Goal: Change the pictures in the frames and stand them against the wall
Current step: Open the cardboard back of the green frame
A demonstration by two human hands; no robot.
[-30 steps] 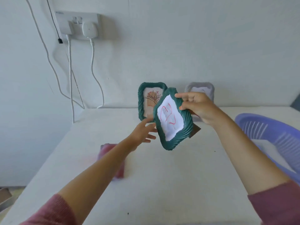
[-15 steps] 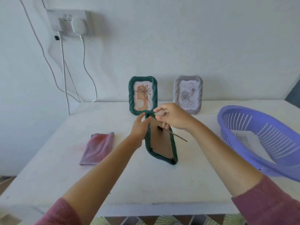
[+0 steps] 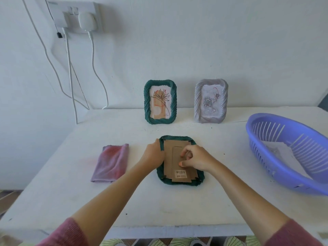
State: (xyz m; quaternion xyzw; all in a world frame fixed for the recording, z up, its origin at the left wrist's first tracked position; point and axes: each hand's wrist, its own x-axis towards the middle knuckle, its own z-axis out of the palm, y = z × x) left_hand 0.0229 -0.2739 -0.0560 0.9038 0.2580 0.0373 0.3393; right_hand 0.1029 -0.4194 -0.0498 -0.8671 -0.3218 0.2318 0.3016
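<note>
Just below the center of the frame, a green frame [image 3: 180, 161] lay face down on the white table [image 3: 177, 206], its brown cardboard backing [image 3: 174, 157] turned up with a barcode label near the lower edge. The left hand [image 3: 153, 154] rested flat against the frame's left rim, steadying it rather than clutching it. The right hand [image 3: 197, 159] sat on the backing with its fingers curled in a narrow pinch; whether it actually held the fold-out stand or a tab could not be told.

The frame looked light and rigid, its ribbed rim offering good purchase at the long sides. The backing looked thin and bendable, so it probably needed lifting at an edge near the small corner clips, gently, since card creases easily.

In the upper middle, 2 frames stood upright against the wall [image 3: 195, 41]: a second green frame [image 3: 160, 102] with a flower drawing and, to its right, a grey frame [image 3: 211, 101]. A folded pink cloth [image 3: 111, 163] lay at middle left, and a purple basket [image 3: 291, 151] holding paper sat at the right edge. A socket [image 3: 78, 15] with white cables hung at upper left. The tabletop looked matte and smooth.
</note>
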